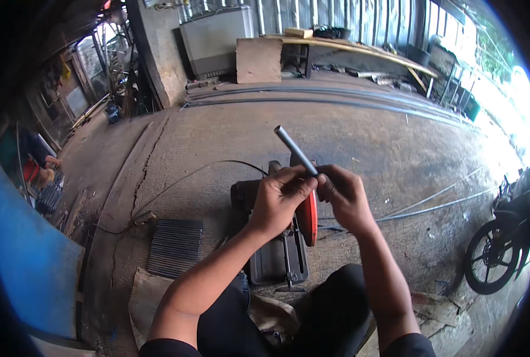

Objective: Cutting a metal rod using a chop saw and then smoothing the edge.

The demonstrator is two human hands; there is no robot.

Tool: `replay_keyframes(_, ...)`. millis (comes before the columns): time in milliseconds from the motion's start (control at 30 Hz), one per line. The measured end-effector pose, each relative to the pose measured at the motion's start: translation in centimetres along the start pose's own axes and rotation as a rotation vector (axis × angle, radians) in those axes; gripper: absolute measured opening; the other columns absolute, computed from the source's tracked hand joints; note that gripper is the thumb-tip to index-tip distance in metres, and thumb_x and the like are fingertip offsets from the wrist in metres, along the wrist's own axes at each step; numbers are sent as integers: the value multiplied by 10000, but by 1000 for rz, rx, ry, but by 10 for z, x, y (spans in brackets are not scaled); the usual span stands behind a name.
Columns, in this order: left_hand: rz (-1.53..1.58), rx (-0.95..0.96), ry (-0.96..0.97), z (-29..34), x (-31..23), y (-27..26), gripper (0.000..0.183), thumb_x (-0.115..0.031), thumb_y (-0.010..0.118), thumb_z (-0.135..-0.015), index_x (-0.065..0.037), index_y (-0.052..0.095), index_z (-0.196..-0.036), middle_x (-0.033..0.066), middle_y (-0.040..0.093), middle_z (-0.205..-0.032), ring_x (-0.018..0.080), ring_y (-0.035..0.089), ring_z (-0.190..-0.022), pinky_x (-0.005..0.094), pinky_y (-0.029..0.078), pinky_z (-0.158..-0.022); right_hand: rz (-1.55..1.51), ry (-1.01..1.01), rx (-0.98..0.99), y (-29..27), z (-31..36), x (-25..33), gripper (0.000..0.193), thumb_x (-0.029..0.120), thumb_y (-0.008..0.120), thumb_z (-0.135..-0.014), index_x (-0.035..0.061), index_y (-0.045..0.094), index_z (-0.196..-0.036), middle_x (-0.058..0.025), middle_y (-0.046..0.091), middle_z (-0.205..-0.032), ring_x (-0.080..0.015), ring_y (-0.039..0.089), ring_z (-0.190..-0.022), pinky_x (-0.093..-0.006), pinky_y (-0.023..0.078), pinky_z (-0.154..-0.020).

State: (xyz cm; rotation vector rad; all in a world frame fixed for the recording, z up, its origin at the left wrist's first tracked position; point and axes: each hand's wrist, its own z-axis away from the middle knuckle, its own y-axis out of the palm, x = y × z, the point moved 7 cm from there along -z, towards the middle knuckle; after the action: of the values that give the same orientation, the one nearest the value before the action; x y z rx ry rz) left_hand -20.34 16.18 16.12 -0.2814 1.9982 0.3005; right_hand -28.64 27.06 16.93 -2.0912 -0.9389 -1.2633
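We hold a short grey metal tube (296,150) up in front of us, both hands closed on its lower end: our left hand (278,199) pinches it between thumb and fingertips, and our right hand (345,196) wraps around it just beside the left, the two hands touching or nearly so. The tube slants up and to the left, its open end free in the air above the hands. Directly beneath them, on the concrete floor (229,137), sits a chop saw (277,238) with a red blade guard (308,217); the tube is well clear of it, not laid in the vise or under the blade. To the left of the saw lies a neat flat stack of cut rods or tubes (174,245), their ends lined up, which we judge to be pieces already cut to length. To the right, long thin bars (437,202) stretch across the floor toward a parked motorcycle (500,244); these look like stock not yet cut. So we judge the work to be partway along: a batch is done and stacked, more stock waits, and the piece in our hands is neither on the stack nor in the saw. We cannot tell whether the saw is running. A dark cable (187,175) curves away from the saw across the floor.
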Motion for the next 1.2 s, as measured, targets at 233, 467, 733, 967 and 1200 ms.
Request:
replay_keyframes(233, -10, -85, 180, 31, -26, -33, 182, -77, 649, -913, -25, 670, -1086, 2, 592, -798, 30, 530, -530, 196, 405, -467, -346, 81, -119, 58, 18, -8, 144, 162, 613, -954, 30, 563, -978, -5, 582, -781, -52, 540, -665, -204, 435, -556)
replay_keyframes(467, -26, -92, 211, 44, -30, -46, 175, -94, 666, -902, -28, 697, -1060, 14, 655, -905, 44, 597, -746, 198, 492, -614, -356, -37, -111, 78, 21, -12, 136, 154, 611, -952, 41, 541, -984, -12, 584, -769, -56, 548, -633, -189, 426, -492)
replay_keyframes(733, -39, -91, 179, 50, -28, -55, 173, -92, 670, -897, -26, 692, -1055, 30, 655, -921, 61, 613, -769, 210, 515, -635, -471, 43, -45, 90, 19, -27, 139, 159, 598, -961, 38, 540, -998, -22, 589, -822, -77, 555, -706, -214, 444, -591)
replay_keyframes(967, 32, -94, 112, 48, -15, -61, 176, -100, 672, -896, -24, 683, -1054, 37, 652, -942, 72, 625, -794, 225, 530, -662, -416, 77, -34, 91, 16, -30, 148, 165, 591, -967, 28, 559, -1010, -18, 586, -862, -79, 545, -724, -217, 434, -617)
replay_keyframes(1200, -68, -77, 102, 44, 2, -62, 228, -89, 674, -892, -29, 667, -1112, 63, 634, -1040, 103, 621, -919, 251, 516, -775, -106, 114, 2, 70, 9, -34, 245, 193, 584, -970, -27, 612, -1074, -7, 598, -762, -61, 496, -648, -232, 418, -570)
